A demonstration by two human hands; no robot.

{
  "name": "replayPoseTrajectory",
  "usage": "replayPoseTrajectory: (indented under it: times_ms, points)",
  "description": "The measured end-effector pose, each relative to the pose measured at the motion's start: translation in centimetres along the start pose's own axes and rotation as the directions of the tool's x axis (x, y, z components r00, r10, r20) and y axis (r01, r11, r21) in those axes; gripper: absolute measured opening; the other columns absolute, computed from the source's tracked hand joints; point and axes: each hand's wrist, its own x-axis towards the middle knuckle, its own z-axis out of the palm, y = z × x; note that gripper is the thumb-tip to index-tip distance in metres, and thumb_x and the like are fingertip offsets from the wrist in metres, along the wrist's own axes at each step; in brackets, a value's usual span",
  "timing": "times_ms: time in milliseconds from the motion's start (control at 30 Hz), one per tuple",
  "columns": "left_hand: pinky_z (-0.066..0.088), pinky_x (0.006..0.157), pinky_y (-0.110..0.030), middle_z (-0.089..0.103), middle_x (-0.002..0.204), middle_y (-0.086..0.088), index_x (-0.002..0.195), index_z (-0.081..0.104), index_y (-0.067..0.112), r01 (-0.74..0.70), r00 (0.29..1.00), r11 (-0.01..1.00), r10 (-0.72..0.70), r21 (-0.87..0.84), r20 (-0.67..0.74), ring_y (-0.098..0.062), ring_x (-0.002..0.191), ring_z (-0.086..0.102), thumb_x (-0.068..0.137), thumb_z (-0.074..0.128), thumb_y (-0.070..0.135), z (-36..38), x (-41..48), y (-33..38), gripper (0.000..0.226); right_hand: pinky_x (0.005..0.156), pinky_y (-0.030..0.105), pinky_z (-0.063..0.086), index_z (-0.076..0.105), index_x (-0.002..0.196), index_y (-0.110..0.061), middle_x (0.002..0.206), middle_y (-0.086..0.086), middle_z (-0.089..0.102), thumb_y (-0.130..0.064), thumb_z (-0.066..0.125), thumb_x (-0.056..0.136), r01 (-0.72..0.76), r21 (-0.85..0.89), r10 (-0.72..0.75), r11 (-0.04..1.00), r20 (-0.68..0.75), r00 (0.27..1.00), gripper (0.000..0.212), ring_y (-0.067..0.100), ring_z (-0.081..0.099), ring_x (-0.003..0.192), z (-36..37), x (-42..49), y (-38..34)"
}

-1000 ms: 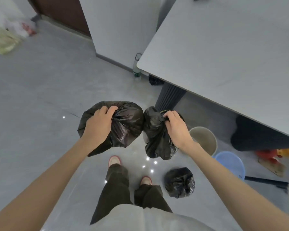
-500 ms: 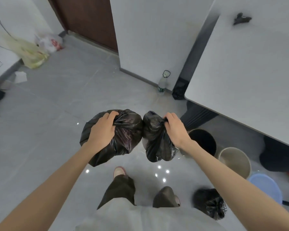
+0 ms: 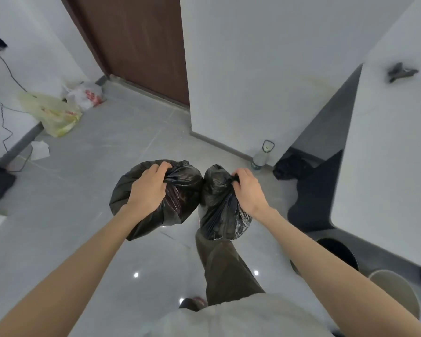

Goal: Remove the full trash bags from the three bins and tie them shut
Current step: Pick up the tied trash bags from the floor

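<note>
Two full black trash bags hang side by side above the grey floor, touching each other. My left hand (image 3: pixel 149 188) grips the gathered top of the larger left trash bag (image 3: pixel 180 203). My right hand (image 3: pixel 249 190) grips the bunched top of the smaller right trash bag (image 3: pixel 219 215). At the lower right stand a black bin (image 3: pixel 338 249) and a beige bin (image 3: pixel 396 290), both partly hidden behind my right arm. A third bin and a third bag are out of view.
A grey table (image 3: pixel 384 166) fills the right side. A water bottle (image 3: pixel 261 155) and a dark bag (image 3: pixel 291 167) sit by the white wall. A brown door (image 3: pixel 141 45), plastic bags (image 3: pixel 56 113), a cable and paper lie far left. My leg (image 3: pixel 226 268) steps forward.
The view has swung up and left as I walk with both bags toward the door. The tied bag on the floor and the blue bin have dropped out of view.
</note>
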Motion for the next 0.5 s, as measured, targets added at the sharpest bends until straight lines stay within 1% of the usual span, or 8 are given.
replayPoseTrajectory:
  times_ms: [67,200,267,333,400,500]
  points:
    - [0.047,0.075,-0.035,0.053,0.119,-0.007,0.131,0.038,0.018,0.004,1.000,1.000,-0.004,0.005,0.015,-0.025,0.106,0.053,0.094,0.046,0.011,-0.7,4.2,-0.9,0.039,0.083,0.039,0.040,0.052,0.104,0.001,0.110,0.018,0.053,-0.002,0.040,0.094,-0.019,0.002,0.019,1.000,0.013,1.000,0.016,0.034,0.050,0.098,0.0,4.4,-0.6]
    - [0.045,0.072,-0.032,0.052,0.119,-0.007,0.133,0.036,0.018,0.013,0.999,1.000,-0.014,0.026,0.051,-0.024,0.106,0.053,0.094,0.047,0.011,-2.0,12.5,-1.9,0.041,0.086,0.038,0.040,0.052,0.108,0.001,0.112,0.019,0.055,-0.002,0.039,0.094,-0.044,-0.026,0.046,0.999,0.056,0.997,0.020,0.035,0.051,0.103,-0.7,12.8,-1.4]
    - [0.046,0.073,-0.035,0.052,0.118,-0.008,0.133,0.037,0.017,0.001,0.998,1.000,-0.002,0.012,0.057,-0.025,0.105,0.053,0.093,0.048,0.010,-2.6,16.2,-2.3,0.042,0.089,0.036,0.038,0.053,0.110,0.001,0.115,0.019,0.054,-0.001,0.040,0.093,-0.076,-0.026,0.077,0.997,0.051,0.996,0.022,0.034,0.050,0.107,-1.0,16.4,-1.8]
    - [0.046,0.074,-0.036,0.052,0.117,-0.009,0.133,0.037,0.016,-0.015,0.997,1.000,0.015,-0.003,0.073,-0.026,0.104,0.053,0.092,0.048,0.009,-2.9,19.8,-2.8,0.042,0.088,0.035,0.038,0.052,0.111,0.001,0.118,0.018,0.053,-0.001,0.040,0.092,-0.117,-0.034,0.119,0.993,0.051,0.992,0.023,0.033,0.049,0.108,-1.2,19.5,-2.0]
    - [0.046,0.075,-0.035,0.052,0.119,-0.009,0.133,0.037,0.016,-0.034,0.994,0.999,0.034,-0.007,0.100,-0.026,0.104,0.053,0.092,0.048,0.009,-3.0,23.3,-3.2,0.043,0.087,0.036,0.039,0.052,0.112,0.001,0.119,0.019,0.052,-0.001,0.039,0.093,-0.157,-0.039,0.159,0.987,0.050,0.986,0.023,0.034,0.050,0.107,-1.3,22.4,-2.1]
    - [0.048,0.078,-0.040,0.051,0.122,-0.010,0.133,0.036,0.015,-0.070,0.986,0.998,0.070,-0.009,0.150,-0.027,0.106,0.054,0.092,0.048,0.009,-3.1,27.8,-3.7,0.043,0.089,0.037,0.040,0.052,0.113,0.001,0.120,0.019,0.052,0.000,0.040,0.093,-0.211,-0.025,0.212,0.977,0.034,0.977,0.024,0.035,0.050,0.109,-1.1,26.2,-2.0]
